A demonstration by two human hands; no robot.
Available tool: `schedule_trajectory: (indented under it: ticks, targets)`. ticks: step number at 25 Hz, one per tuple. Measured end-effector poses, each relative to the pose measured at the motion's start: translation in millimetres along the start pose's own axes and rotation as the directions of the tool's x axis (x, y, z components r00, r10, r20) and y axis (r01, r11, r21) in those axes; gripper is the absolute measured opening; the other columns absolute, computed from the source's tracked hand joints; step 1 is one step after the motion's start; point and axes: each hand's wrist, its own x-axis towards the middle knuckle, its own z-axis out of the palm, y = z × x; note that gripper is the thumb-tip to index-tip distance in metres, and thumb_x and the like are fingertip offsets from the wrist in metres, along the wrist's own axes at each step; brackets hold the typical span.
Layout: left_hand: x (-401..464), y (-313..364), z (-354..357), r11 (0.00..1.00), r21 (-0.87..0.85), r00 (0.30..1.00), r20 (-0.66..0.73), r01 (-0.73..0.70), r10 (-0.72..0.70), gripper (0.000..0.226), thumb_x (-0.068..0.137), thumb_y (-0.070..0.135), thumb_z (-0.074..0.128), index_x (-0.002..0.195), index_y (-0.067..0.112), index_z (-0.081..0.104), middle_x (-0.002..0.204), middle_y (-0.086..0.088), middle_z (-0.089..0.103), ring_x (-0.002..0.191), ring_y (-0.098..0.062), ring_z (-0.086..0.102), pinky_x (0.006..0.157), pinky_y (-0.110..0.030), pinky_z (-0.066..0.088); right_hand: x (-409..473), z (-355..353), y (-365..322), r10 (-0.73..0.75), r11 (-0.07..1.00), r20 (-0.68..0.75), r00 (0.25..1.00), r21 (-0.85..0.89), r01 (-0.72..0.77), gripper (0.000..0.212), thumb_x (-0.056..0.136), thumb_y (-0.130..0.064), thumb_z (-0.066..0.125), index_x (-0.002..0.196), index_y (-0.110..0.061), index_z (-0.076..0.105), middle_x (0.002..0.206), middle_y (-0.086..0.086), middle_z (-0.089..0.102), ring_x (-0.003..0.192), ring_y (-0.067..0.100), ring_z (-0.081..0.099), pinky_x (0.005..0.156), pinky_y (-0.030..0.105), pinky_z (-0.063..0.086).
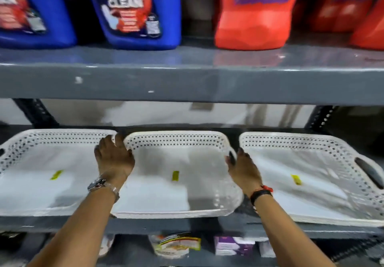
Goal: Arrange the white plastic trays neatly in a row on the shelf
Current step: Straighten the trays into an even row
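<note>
We have three white plastic trays side by side on the grey shelf [203,224], and we take the middle tray [178,175] as our landmark. Our left hand [114,157] lies against its left wall, where that wall meets the left tray [47,171]; the fingers are held together and curl down over the perforated rim, the palm pressed to the side. Whether the fingertips actually hook under the edge we cannot tell, as they are hidden between the two trays. Our right hand [243,171] is flat against the middle tray's right wall, fingers together and pointing away from us, in the gap that separates it from the right tray [311,175]. So we hold the middle tray between both palms.

The left tray touches or nearly touches the middle one at the far corner, while the right tray stands apart and is turned slightly, its near right corner jutting over the shelf's front edge. Each tray carries a small yellow sticker [175,175] on its floor. A watch [97,183] sits on our left wrist and a dark band [260,194] with a red thread on the right.

Above the middle tray, on the upper shelf [187,84], stand blue jugs [135,11] to the left and red jugs [253,17] to the right. Below it, small packages [176,245] lie blurred.
</note>
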Motion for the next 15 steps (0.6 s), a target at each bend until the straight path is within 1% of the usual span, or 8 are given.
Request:
schedule_trajectory:
  ticks: [2,3,4,6,8,10,13,15]
  targets:
    - [8.4,-33.3,8.5,0.997,0.018,0.992,0.100,0.075,-0.077,0.062,0.090,0.026,0.051,0.141,-0.003,0.030,0.145,-0.029,0.033,0.134,-0.042,0.030,0.112,-0.047,0.023,0.5,8.4,-1.9,0.039,0.996,-0.067,0.997,-0.078,-0.044,0.054,0.098,-0.029,0.030,0.145,-0.005,0.018,0.145,0.020,0.038,0.127,0.037,0.044,0.102,0.043,0.041]
    - [12.0,-45.0,13.9,0.995,0.007,0.983,0.154,0.100,-0.100,0.064,0.092,0.030,0.047,0.142,-0.004,0.027,0.146,-0.030,0.032,0.134,-0.043,0.030,0.111,-0.048,0.025,0.3,12.0,-1.5,0.052,0.994,-0.094,0.994,-0.090,-0.060,0.052,0.099,-0.025,0.030,0.145,-0.006,0.017,0.146,0.018,0.037,0.128,0.036,0.043,0.102,0.042,0.040]
    - [15.0,-53.7,19.3,0.993,-0.034,0.973,0.207,0.116,-0.106,0.062,0.094,0.031,0.043,0.142,-0.005,0.027,0.145,-0.032,0.034,0.132,-0.045,0.035,0.109,-0.049,0.030,-0.8,15.3,-2.2,0.055,0.992,-0.118,0.991,-0.102,-0.067,0.050,0.098,-0.019,0.030,0.145,-0.006,0.018,0.146,0.018,0.038,0.129,0.036,0.042,0.103,0.042,0.040]
    - [17.2,-57.1,23.8,0.973,-0.196,0.958,0.281,0.123,-0.064,0.050,0.097,0.028,0.037,0.133,-0.007,0.037,0.131,-0.035,0.049,0.118,-0.048,0.049,0.099,-0.049,0.043,-2.4,18.7,-3.3,0.024,0.991,-0.146,0.989,-0.128,-0.043,0.050,0.095,-0.007,0.034,0.144,-0.005,0.023,0.141,0.019,0.043,0.129,0.035,0.040,0.102,0.040,0.040]
    - [15.7,-54.1,23.2,0.948,-0.297,0.961,0.274,0.118,-0.034,0.037,0.099,0.020,0.032,0.117,-0.009,0.047,0.114,-0.037,0.060,0.104,-0.049,0.059,0.085,-0.048,0.048,-3.7,20.9,-4.4,-0.013,0.994,-0.165,0.986,-0.114,-0.005,0.049,0.092,0.003,0.035,0.140,-0.004,0.030,0.135,0.022,0.050,0.125,0.036,0.045,0.099,0.038,0.042]
    - [14.6,-50.9,20.6,0.939,-0.322,0.966,0.255,0.122,-0.039,0.032,0.099,0.015,0.030,0.112,-0.009,0.047,0.111,-0.036,0.061,0.101,-0.048,0.060,0.080,-0.047,0.049,-4.6,22.0,-5.0,-0.039,0.994,-0.183,0.982,-0.104,0.020,0.048,0.092,0.006,0.035,0.138,-0.005,0.033,0.132,0.023,0.053,0.120,0.036,0.050,0.095,0.037,0.045]
    - [14.2,-47.5,21.6,0.947,-0.301,0.963,0.267,0.115,-0.032,0.033,0.098,0.011,0.027,0.120,-0.010,0.041,0.120,-0.033,0.055,0.109,-0.047,0.056,0.086,-0.050,0.046,-4.4,22.5,-4.6,-0.068,0.994,-0.163,0.984,-0.091,0.053,0.057,0.090,0.009,0.034,0.144,-0.007,0.026,0.137,0.021,0.048,0.121,0.036,0.049,0.097,0.038,0.044]
    - [14.8,-47.3,24.2,0.972,-0.228,0.958,0.285,0.063,0.005,0.040,0.097,0.004,0.025,0.135,-0.006,0.032,0.130,-0.030,0.048,0.114,-0.046,0.053,0.093,-0.050,0.044,-2.6,24.5,-2.9,-0.074,0.993,-0.139,0.988,-0.098,0.060,0.063,0.085,0.013,0.035,0.144,-0.008,0.024,0.139,0.020,0.044,0.123,0.035,0.047,0.099,0.037,0.042]
